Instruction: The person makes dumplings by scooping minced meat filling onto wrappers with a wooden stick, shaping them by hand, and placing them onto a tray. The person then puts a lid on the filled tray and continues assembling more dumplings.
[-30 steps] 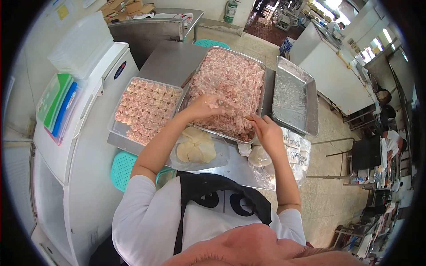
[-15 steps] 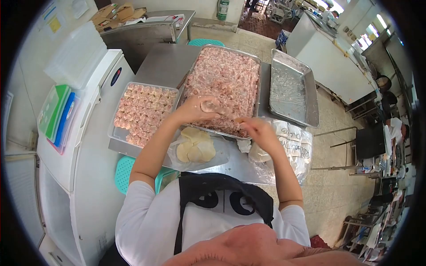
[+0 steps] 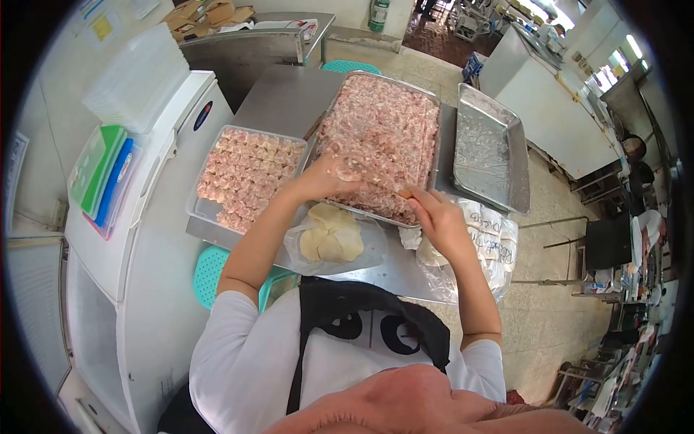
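My left hand point(image 3: 319, 179) is cupped over the near left part of a big metal tray point(image 3: 438, 137) of minced meat point(image 3: 383, 123). Its fingers curl around a dumpling point(image 3: 350, 171) of wrapper and meat, partly hidden. My right hand point(image 3: 444, 223) grips a thin tool with a yellowish handle point(image 3: 405, 194) at the tray's near right corner; its far end is hard to make out against the meat. Round dough wrappers point(image 3: 331, 235) lie in a pile on plastic just below my left hand. To the left, a clear plastic box point(image 3: 202, 208) holds rows of filled dumplings point(image 3: 249, 170).
A second metal tray point(image 3: 481, 145) with smeared residue stands right of the meat. White packs with handwriting point(image 3: 491, 239) lie near my right forearm. A white freezer point(image 3: 163, 210) carrying stacked lids borders the left side. Turquoise stools point(image 3: 210, 275) show under the table.
The whole view has shifted slightly. My right hand has moved a little down and right relative to the meat, with the tool's handle now clearer. My left hand stays cupped over the tray.
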`<act>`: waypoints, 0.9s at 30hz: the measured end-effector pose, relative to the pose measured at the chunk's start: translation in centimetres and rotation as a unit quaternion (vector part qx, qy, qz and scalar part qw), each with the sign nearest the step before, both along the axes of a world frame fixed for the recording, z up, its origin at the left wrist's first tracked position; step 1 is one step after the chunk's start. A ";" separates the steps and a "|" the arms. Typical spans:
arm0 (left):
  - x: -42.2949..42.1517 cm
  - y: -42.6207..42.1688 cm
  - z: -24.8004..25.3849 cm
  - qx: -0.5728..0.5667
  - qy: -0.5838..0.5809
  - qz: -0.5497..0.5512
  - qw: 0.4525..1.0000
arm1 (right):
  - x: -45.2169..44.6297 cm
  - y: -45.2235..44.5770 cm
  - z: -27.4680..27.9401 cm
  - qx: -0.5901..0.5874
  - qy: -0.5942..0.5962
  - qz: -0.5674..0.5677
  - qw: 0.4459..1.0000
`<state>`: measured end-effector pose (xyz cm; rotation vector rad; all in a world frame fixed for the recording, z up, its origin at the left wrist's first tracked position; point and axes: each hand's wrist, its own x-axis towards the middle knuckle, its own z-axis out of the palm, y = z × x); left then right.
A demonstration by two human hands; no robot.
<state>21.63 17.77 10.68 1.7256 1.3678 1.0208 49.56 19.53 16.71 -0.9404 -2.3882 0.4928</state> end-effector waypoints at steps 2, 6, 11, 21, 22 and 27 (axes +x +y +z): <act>0.3 -0.5 0.6 0.039 0.019 0.017 0.999 | -1.1 0.1 -2.1 -0.013 -0.015 0.027 0.999; -3.8 -2.6 1.3 -0.006 0.050 0.058 0.997 | -1.4 0.8 -5.0 -0.133 0.079 0.042 0.987; -13.5 -9.4 0.2 -0.064 -0.064 0.199 0.976 | 1.5 1.2 -9.0 -0.177 0.137 0.012 0.975; -23.4 -19.6 -8.2 -0.151 0.270 0.389 0.868 | 2.7 0.4 -10.6 -0.394 0.219 -0.098 0.887; -23.2 -19.5 -8.5 -0.178 0.340 0.377 0.843 | 2.2 0.4 -10.6 -0.391 0.223 -0.104 0.887; -23.3 -18.2 -10.4 -0.264 0.415 0.336 0.803 | 0.9 0.6 -10.3 -0.388 0.214 -0.088 0.892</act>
